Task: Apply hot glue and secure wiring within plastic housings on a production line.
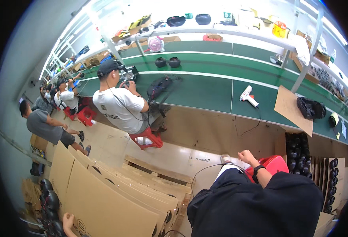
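My left hand (68,220) is at the lower left, in front of a stack of large flat cardboard sheets (114,193). Its fingers look curled; what they hold, if anything, is hidden. Beside it stands a column of round black parts (50,200). My right hand (246,156) is closed with nothing visible in it, above my lap and near a red stool (276,163). A black band circles that wrist. A thin black cable runs across my leg below the right hand.
A long green workbench (205,87) spans the far side, bearing a white glue gun (249,96), a cardboard sheet (290,108) and a black bag (311,108). A co-worker (118,98) sits at it; another (47,122) stands left. A wooden pallet (158,173) lies between. Black parts (298,152) stack at right.
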### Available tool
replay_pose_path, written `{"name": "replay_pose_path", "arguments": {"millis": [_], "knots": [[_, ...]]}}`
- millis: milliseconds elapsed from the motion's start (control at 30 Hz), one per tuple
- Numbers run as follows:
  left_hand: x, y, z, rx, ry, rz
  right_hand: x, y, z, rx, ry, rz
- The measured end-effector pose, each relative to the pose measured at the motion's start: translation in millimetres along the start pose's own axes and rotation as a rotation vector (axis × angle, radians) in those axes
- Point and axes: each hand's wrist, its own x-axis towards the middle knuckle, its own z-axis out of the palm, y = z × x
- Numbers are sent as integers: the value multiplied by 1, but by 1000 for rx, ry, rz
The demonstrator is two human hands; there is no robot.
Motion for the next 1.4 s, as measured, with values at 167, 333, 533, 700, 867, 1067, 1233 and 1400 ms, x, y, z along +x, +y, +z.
{"name": "replay_pose_path", "arguments": {"millis": [167,333,533,700,867,1067,1233,1400], "knots": [[-24,55,15,31,-207,38,51,-4,-31,86,87,-152],[-42,113,5,95,-352,24,142,5,-81,71,183,-154],[-88,188,-19,154,-500,-81,253,63,-164,-321,768,-40],[-123,222,-51,172,-600,-186,294,82,-190,-287,615,154],[-128,250,-53,152,-713,-227,325,99,-183,-190,392,260],[-71,480,180,-35,-922,-45,328,87,-184,-202,405,365],[-66,571,428,-171,-1434,345,346,49,-178,-246,320,381],[-65,746,590,-203,-1573,314,346,52,-201,-142,333,529]]}}
